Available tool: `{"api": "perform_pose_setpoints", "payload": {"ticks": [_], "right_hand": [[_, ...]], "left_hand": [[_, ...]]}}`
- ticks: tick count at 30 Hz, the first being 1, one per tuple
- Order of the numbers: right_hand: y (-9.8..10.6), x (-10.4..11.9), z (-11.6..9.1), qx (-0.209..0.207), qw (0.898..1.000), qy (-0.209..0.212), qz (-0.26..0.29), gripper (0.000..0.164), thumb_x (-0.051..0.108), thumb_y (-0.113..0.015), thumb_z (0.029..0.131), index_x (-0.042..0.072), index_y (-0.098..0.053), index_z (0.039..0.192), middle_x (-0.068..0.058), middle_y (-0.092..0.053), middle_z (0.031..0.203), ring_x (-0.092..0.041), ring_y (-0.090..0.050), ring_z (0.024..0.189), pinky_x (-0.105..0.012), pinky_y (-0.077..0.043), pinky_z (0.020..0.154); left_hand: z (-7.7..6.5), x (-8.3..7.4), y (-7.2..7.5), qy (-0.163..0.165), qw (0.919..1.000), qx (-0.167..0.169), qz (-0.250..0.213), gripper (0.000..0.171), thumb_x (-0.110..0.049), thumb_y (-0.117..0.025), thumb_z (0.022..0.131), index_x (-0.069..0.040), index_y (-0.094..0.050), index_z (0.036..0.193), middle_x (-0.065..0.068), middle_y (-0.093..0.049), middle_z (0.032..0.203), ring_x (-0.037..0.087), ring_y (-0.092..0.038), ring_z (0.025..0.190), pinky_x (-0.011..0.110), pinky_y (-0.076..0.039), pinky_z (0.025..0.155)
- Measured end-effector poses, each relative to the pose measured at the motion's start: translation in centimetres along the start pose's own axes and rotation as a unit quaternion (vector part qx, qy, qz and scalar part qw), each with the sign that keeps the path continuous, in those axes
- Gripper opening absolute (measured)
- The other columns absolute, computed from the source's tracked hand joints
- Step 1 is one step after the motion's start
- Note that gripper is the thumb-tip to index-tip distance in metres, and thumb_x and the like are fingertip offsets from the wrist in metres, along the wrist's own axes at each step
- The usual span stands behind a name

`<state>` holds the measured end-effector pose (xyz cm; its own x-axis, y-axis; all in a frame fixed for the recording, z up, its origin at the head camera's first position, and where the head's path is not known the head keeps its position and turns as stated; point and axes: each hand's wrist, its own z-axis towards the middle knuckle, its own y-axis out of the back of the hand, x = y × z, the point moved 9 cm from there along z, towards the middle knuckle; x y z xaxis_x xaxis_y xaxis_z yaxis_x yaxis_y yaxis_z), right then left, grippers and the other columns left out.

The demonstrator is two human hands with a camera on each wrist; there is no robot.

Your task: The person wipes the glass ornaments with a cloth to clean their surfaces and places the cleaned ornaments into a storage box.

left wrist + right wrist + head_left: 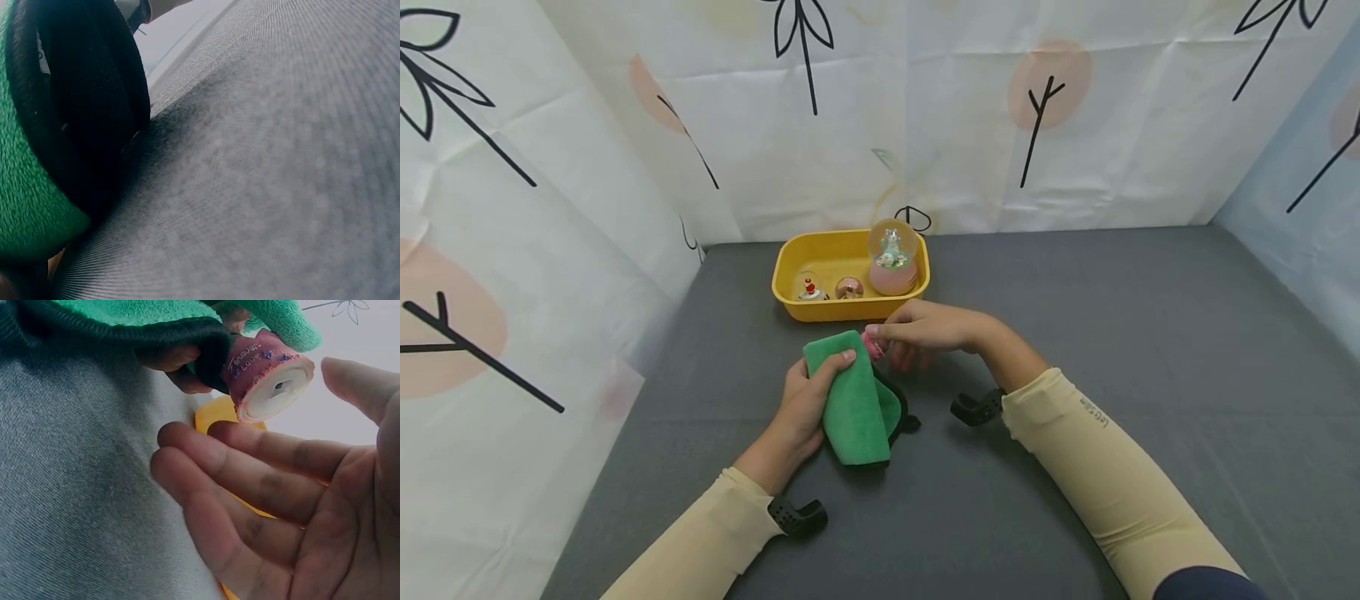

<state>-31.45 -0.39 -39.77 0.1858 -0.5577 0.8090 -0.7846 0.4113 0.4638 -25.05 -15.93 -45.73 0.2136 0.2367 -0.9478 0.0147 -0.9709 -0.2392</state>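
My left hand (802, 404) grips a folded green cloth (855, 408) with dark edging, thumb on top. Wrapped in the cloth is a small ornament with a pink base (262, 365), lettered "Forever Love", its pale round underside (278, 390) facing out. The ornament's other end is hidden by the cloth. My right hand (936, 327) is beside the pink base, fingers extended and thumb apart in the right wrist view; a small gap shows between thumb and base there. The left wrist view shows the cloth's dark edge near the tabletop, the left hand mostly hidden.
Behind the hands stands a yellow tray (850, 312). It holds a large snow globe (892, 258) with a pink base, a small globe (811, 289) with a red figure, and a small pinkish globe (849, 288). Grey cloth (1150, 350) covers the table; patterned white fabric (940, 100) hangs behind.
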Motion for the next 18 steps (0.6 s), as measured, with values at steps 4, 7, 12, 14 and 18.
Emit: {"api": "perform_pose_setpoints", "payload": {"ticks": [4,7,12,14,18], "right_hand": [[-0.14,0.11,0.07,0.004,1.0,0.002,0.004,0.049,0.049,-0.051,0.11,0.007,-0.077,0.113,-0.01,-0.08,0.103,-0.024,-0.077,0.094,-0.041,-0.065,0.078],[-0.19,0.17,-0.01,0.007,1.0,0.004,0.013,0.048,0.049,-0.052,0.11,0.008,-0.077,0.111,-0.01,-0.08,0.104,-0.025,-0.077,0.095,-0.041,-0.065,0.078],[-0.35,0.26,-0.06,0.016,1.0,0.016,0.019,0.043,0.047,-0.055,0.109,0.009,-0.075,0.11,-0.01,-0.077,0.104,-0.025,-0.075,0.094,-0.041,-0.064,0.078],[-0.36,0.32,-0.11,0.018,0.999,0.022,0.018,0.041,0.045,-0.057,0.109,0.009,-0.075,0.11,-0.01,-0.076,0.102,-0.024,-0.074,0.093,-0.04,-0.063,0.078],[-0.25,0.43,-0.26,0.013,0.999,0.031,0.015,0.033,0.039,-0.061,0.108,0.009,-0.074,0.114,-0.009,-0.076,0.101,-0.023,-0.073,0.092,-0.039,-0.062,0.079]], "left_hand": [[-0.02,0.02,-0.02,0.001,1.0,0.001,0.002,0.039,-0.029,-0.074,0.098,-0.009,-0.06,0.128,-0.001,-0.071,0.106,0.013,-0.072,0.091,0.033,-0.063,0.082],[-0.06,-0.02,-0.04,0.002,1.0,-0.002,0.006,0.038,-0.028,-0.075,0.098,-0.009,-0.06,0.128,-0.001,-0.071,0.107,0.013,-0.072,0.091,0.032,-0.063,0.082],[-0.1,-0.01,-0.03,0.0,0.9999,-0.002,0.014,0.037,-0.028,-0.075,0.098,-0.009,-0.06,0.126,-0.001,-0.071,0.106,0.013,-0.073,0.091,0.033,-0.063,0.082],[-0.08,0.04,0.02,-0.001,0.9998,-0.004,0.018,0.037,-0.028,-0.076,0.097,-0.009,-0.061,0.126,-0.001,-0.071,0.106,0.013,-0.072,0.091,0.033,-0.063,0.082],[-0.05,0.21,0.09,0.002,0.9997,-0.007,0.021,0.039,-0.028,-0.076,0.096,-0.009,-0.061,0.127,0.0,-0.07,0.108,0.014,-0.072,0.093,0.033,-0.063,0.083]]}}
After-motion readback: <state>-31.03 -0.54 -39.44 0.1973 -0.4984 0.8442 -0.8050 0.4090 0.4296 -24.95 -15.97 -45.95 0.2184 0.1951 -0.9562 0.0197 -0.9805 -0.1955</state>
